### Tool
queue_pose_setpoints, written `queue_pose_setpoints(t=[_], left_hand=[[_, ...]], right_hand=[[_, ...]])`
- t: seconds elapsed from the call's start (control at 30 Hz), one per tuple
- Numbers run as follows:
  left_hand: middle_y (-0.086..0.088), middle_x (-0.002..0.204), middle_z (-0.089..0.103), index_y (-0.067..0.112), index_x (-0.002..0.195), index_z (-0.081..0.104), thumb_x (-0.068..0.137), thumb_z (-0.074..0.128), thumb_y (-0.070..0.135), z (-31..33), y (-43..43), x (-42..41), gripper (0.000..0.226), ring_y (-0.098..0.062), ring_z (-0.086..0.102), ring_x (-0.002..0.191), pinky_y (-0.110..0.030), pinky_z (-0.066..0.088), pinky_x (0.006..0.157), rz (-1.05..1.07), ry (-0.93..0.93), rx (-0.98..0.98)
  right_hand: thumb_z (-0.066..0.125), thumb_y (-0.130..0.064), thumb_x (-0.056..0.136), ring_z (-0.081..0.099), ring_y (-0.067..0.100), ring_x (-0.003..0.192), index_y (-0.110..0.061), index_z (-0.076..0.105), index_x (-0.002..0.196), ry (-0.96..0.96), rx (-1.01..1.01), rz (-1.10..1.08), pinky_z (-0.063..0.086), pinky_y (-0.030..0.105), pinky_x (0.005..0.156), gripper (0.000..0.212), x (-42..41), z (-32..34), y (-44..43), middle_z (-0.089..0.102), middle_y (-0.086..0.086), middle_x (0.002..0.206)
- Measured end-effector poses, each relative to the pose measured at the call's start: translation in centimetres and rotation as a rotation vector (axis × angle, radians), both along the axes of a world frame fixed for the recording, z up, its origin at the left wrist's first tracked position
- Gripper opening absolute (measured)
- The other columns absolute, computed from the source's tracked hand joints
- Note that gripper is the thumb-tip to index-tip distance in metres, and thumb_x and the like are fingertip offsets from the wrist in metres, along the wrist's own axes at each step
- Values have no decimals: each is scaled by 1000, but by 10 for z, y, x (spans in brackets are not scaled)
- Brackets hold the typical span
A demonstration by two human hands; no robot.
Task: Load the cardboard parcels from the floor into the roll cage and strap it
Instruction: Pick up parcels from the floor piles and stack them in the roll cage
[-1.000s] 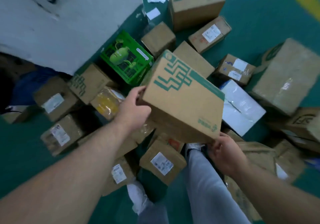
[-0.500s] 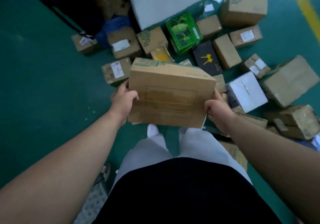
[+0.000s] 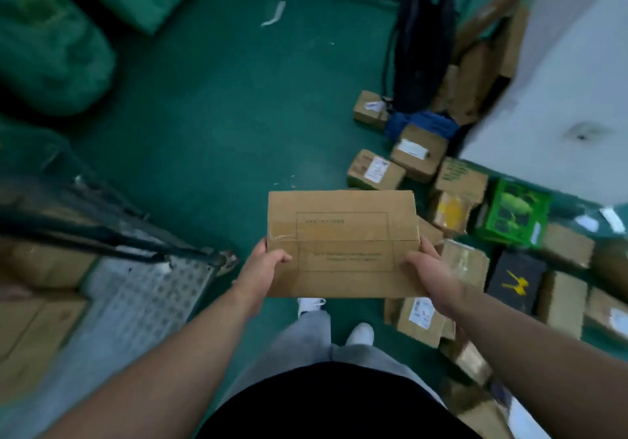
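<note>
A flat brown cardboard parcel (image 3: pixel 343 245) with a printed frame on its upper face hangs in front of my waist, above the green floor. My left hand (image 3: pixel 263 268) grips its left edge, thumb on top. My right hand (image 3: pixel 430 270) grips its right edge the same way. The roll cage (image 3: pixel 112 234) stands at the lower left, with a dark bar along its rim, a perforated metal floor and brown boxes inside. Several more parcels (image 3: pixel 375 170) lie on the floor to the right.
A white pillar (image 3: pixel 560 81) rises at the upper right, a black bag (image 3: pixel 421 51) leaning beside it. Green sacks (image 3: pixel 51 47) fill the upper left. A green printed box (image 3: pixel 513 212) and a black box (image 3: pixel 515 277) lie among the parcels. My feet (image 3: pixel 360 333) stand below the parcel.
I have turned left with the parcel in both hands. The pile has slid to the right of the view and the roll cage has come in at the left.
</note>
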State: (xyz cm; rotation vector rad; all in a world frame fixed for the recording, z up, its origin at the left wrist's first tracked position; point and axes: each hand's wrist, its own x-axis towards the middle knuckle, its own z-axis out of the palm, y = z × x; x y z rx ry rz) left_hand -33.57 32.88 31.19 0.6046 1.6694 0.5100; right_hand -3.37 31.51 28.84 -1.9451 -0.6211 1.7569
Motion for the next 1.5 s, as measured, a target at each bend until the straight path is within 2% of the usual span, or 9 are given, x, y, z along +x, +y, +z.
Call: queue_pose_setpoints(t=[0.17, 0.27, 0.57, 0.8, 0.93, 1.1, 1.3, 1.4, 1.5], left_hand=[[-1, 116, 73, 34, 116, 65, 90, 58, 20, 10, -75, -69, 30, -23, 65, 103, -38, 51, 84, 289, -18, -29], [6, 110, 66, 32, 118, 58, 97, 52, 11, 16, -118, -118, 31, -14, 59, 97, -33, 47, 79, 435, 8, 0], [-7, 97, 69, 22, 123, 59, 86, 53, 11, 30, -264, -288, 39, -26, 64, 84, -37, 52, 72, 724, -43, -9], [-9, 105, 71, 29, 117, 61, 72, 56, 17, 31, -370, -431, 47, -29, 66, 90, -37, 52, 74, 923, -10, -10], [-8, 105, 73, 33, 121, 61, 75, 53, 13, 30, -408, -491, 50, -31, 67, 90, -40, 53, 73, 1021, -39, -3], [-2, 111, 68, 55, 117, 56, 66, 55, 28, 30, -404, -530, 58, -32, 62, 98, -57, 47, 88, 1020, -128, -61], [-4, 115, 66, 48, 120, 52, 77, 55, 26, 19, -322, -581, 49, -32, 62, 101, -48, 50, 82, 972, -177, -47], [-4, 115, 63, 44, 127, 46, 89, 51, 20, 14, -262, -615, 45, -29, 60, 101, -39, 52, 75, 907, -141, -35], [-2, 113, 60, 43, 131, 42, 92, 52, 18, 2, -203, -658, 47, -25, 56, 99, -35, 45, 73, 883, -92, -56]], right_hand=[[56, -32, 87, 62, 21, 106, -57, 51, 129, -86, 39, 308, 49, 47, 101, 49, -79, 6, 9, 66, -9, 117], [55, -20, 95, 57, 14, 98, -49, 53, 123, -59, 80, 429, 45, 33, 80, 41, -145, 25, 0, 61, -10, 110], [60, -30, 72, 64, 14, 113, -53, 57, 127, -68, 138, 841, 47, 47, 107, 60, -359, 30, -48, 72, -20, 115], [59, -13, 88, 68, 21, 106, -36, 60, 126, -15, 151, 971, 52, 47, 101, 45, -544, 32, -124, 75, -6, 111], [63, -12, 92, 63, 18, 101, -18, 36, 148, -62, 148, 992, 50, 34, 81, 62, -617, 27, -148, 63, 3, 124], [65, -23, 92, 59, 19, 101, -17, 35, 147, -117, 142, 979, 50, 38, 78, 63, -665, 21, -140, 59, 2, 119], [58, -45, 96, 59, 29, 108, -36, 44, 136, -151, 41, 865, 53, 50, 76, 44, -711, 16, -80, 58, -1, 126], [57, -51, 94, 63, 30, 107, -37, 46, 135, -163, 63, 789, 61, 41, 63, 45, -741, 8, -34, 60, 2, 127], [55, -61, 91, 65, 28, 104, -40, 49, 132, -147, 122, 787, 61, 44, 75, 46, -780, -3, 17, 63, -1, 122]])
